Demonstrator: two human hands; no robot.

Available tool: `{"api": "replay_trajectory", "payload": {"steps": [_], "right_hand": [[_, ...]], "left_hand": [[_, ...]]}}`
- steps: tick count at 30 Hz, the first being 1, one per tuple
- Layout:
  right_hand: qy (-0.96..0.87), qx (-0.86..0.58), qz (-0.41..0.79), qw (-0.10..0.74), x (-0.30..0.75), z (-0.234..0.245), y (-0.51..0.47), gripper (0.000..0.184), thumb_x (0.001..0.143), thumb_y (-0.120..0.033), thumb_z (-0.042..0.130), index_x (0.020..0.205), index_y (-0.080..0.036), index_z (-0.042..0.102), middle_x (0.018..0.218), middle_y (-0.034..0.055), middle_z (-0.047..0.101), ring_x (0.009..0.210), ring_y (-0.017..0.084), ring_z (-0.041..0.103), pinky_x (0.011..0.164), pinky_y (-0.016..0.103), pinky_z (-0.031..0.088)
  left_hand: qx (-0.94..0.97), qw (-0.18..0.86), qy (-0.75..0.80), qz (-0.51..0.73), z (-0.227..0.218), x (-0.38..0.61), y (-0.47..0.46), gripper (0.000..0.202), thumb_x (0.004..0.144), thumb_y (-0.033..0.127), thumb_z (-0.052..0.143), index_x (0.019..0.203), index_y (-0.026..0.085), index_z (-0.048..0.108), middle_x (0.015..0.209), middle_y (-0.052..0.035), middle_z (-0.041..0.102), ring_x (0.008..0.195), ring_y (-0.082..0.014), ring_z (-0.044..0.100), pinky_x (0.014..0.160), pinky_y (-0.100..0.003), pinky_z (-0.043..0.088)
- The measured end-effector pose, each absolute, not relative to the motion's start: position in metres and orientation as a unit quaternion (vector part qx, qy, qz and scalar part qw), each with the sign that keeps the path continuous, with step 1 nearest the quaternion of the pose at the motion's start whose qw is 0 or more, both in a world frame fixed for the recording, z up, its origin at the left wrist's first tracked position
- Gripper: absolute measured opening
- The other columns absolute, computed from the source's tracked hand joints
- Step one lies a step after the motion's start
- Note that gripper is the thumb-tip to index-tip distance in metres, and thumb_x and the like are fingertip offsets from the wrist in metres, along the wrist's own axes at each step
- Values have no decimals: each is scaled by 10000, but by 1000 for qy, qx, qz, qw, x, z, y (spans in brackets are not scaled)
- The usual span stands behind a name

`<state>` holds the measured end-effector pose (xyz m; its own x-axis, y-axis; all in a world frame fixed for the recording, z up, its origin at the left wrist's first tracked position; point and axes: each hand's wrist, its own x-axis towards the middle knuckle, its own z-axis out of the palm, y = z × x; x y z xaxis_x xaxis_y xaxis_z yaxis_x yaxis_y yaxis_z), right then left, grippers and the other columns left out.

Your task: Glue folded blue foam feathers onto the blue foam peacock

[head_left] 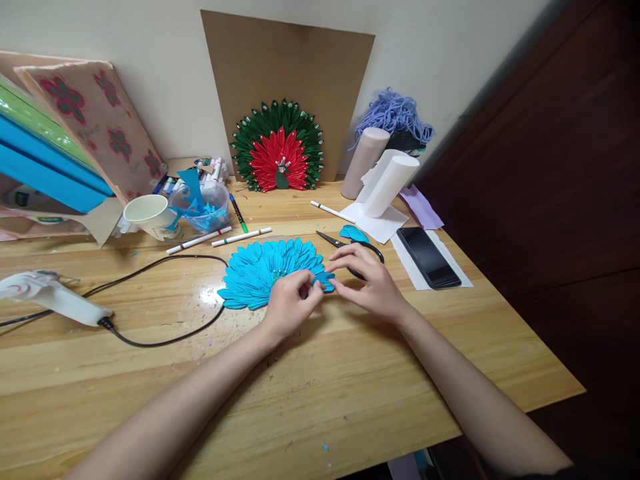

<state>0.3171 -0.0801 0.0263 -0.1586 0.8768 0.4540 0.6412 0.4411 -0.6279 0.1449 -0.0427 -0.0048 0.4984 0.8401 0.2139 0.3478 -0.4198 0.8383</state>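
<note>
A fan of turquoise paper petals [260, 270] lies flat on the wooden table [320, 393]. My left hand [289, 303] rests at its right edge, thumb and fingers pinched on a small blue petal [323, 280]. My right hand [367, 280] meets it from the right, fingertips pressed on the same petal. Black-handled scissors [331, 240] and a loose blue petal piece [354, 233] lie just behind my right hand.
A glue gun [50, 299] with a black cord [160, 340] lies at the left. Behind are marker pens [220, 237], a paper cup [149, 215], a plastic tub of blue scraps [205, 207], a red-green paper peacock [278, 148], paper rolls [385, 180], yarn [395, 115] and a phone [428, 257].
</note>
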Motion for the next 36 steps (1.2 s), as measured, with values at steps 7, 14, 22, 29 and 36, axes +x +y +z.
{"api": "replay_trajectory", "payload": {"steps": [7, 14, 22, 29, 36], "right_hand": [[-815, -461, 44, 348, 320, 19, -80, 102, 801, -200, 601, 878, -237, 656, 965, 64, 621, 901, 203, 576, 808, 380, 462], [-793, -465, 64, 388, 320, 20, -79, 96, 783, -160, 592, 848, -221, 626, 907, 49, 641, 864, 196, 581, 794, 379, 459], [-733, -503, 173, 425, 317, 22, -78, 40, 784, -168, 601, 807, -198, 613, 892, 47, 622, 896, 188, 585, 816, 357, 468], [-740, -498, 141, 429, 317, 25, -79, 93, 774, -165, 620, 860, -201, 628, 899, 45, 620, 903, 189, 579, 827, 362, 460], [-766, -489, 72, 410, 317, 22, -79, 118, 797, -187, 619, 905, -216, 657, 883, 51, 630, 870, 191, 570, 794, 362, 458]], "left_hand": [[777, 410, 370, 302, -3, 144, -43, 267, 824, 269, 439, 581, 163, 473, 523, 43, 395, 511, -93, 369, 501, -222, 260], [736, 472, 358, 328, -2, 144, -44, 230, 847, 259, 462, 1062, 181, 493, 669, 47, 497, 519, -82, 431, 501, -199, 322], [776, 392, 329, 368, -3, 144, -45, 164, 830, 204, 522, 990, 185, 549, 750, 13, 547, 602, -86, 485, 559, -194, 385], [785, 361, 335, 376, -7, 145, -43, 76, 866, 213, 498, 866, 172, 562, 804, -7, 567, 671, -96, 519, 588, -202, 415], [793, 351, 333, 370, -7, 145, -43, 82, 871, 222, 498, 852, 173, 561, 810, -10, 567, 685, -102, 519, 593, -209, 417]]}}
